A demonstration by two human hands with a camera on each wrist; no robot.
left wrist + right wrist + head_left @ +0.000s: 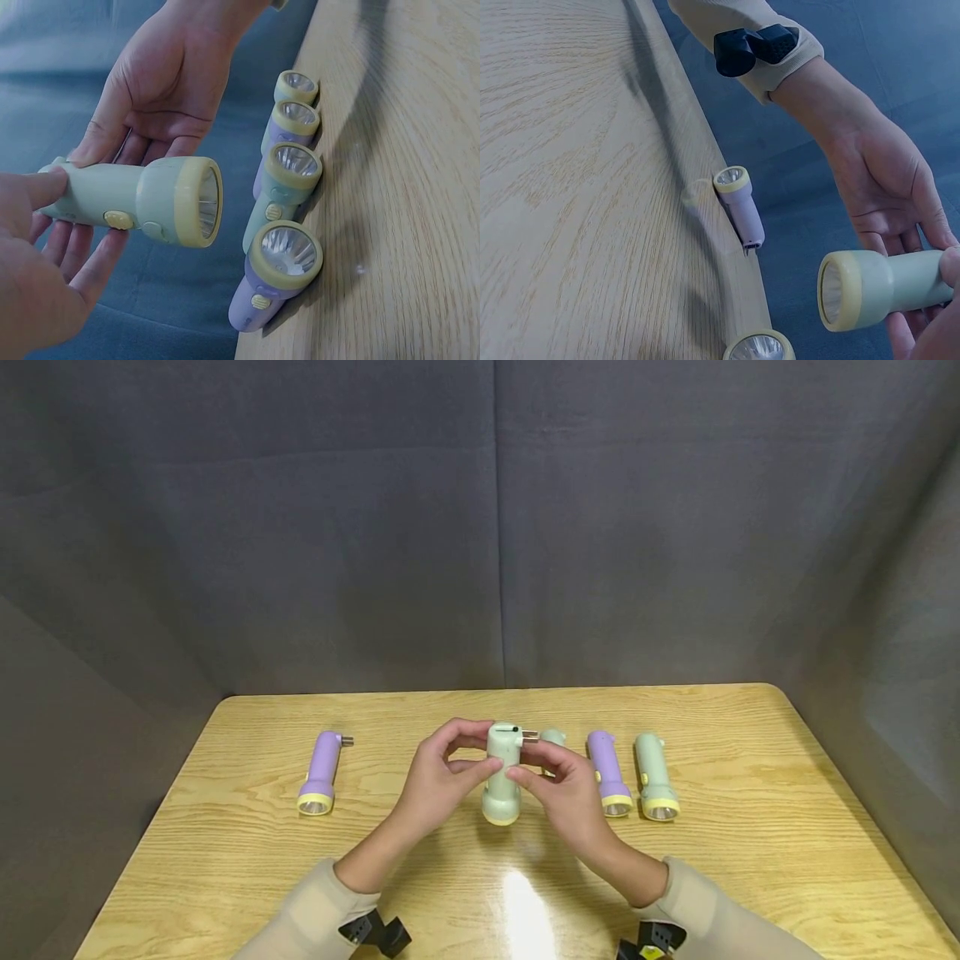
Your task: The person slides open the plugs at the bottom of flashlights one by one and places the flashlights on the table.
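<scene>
Both hands hold a pale green flashlight point(501, 785) above the table, its yellow-rimmed lens end pointing down toward the near side. Two metal plug prongs point(530, 736) stick out sideways to the right from its tail end. My left hand point(438, 781) grips the body from the left, thumb on top and fingers around the far side. From the right, my right hand point(573, 793) holds it too, its thumb close to the left thumb and its fingers near the prongs. A yellow switch point(118, 220) shows on the flashlight's side in the left wrist view.
On the wooden table point(247, 860), a purple flashlight point(323, 768) with prongs out lies at left. Right of the hands lie a partly hidden green flashlight point(553, 737), a purple one point(606, 764) and another green one point(654, 768). Dark curtains point(337, 543) surround the table.
</scene>
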